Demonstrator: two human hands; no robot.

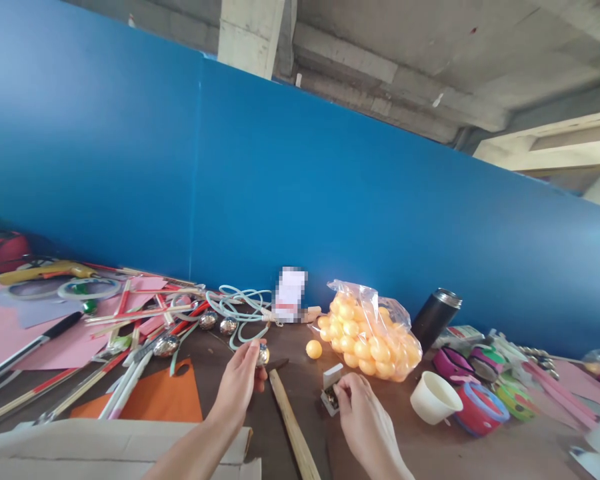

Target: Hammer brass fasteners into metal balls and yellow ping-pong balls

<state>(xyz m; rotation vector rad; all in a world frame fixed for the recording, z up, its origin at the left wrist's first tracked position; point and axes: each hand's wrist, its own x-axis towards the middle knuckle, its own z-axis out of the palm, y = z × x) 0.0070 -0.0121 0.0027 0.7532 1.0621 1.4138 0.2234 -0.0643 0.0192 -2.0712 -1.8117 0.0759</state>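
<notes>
The left hand (pixel 236 385) is pinching a shiny, round metallic ball (pixel 263 356) between thumb and fingers, holding it above the brown bench (pixel 455 457). The right hand (pixel 364 415) is bringing its fingertips together at a small, open white box (pixel 331 400) with gold-toned contents; whether they are gripping a piece, I cannot tell. Between the hands, a hammer with a pale wooden handle (pixel 294 427) is lying on the bench. Beyond the box, a single glossy orange ball (pixel 314 349) is resting near a clear plastic bag of orange balls (pixel 363 337). To the right, a white paper cup (pixel 435 399) is standing near a black cylindrical bottle (pixel 436 317), which is leaning in view. Leftward, an orange sheet (pixel 175 393) is lying behind brown cardboard (pixel 105 437). A blue partition (pixel 300 187) is rising behind everything.
</notes>
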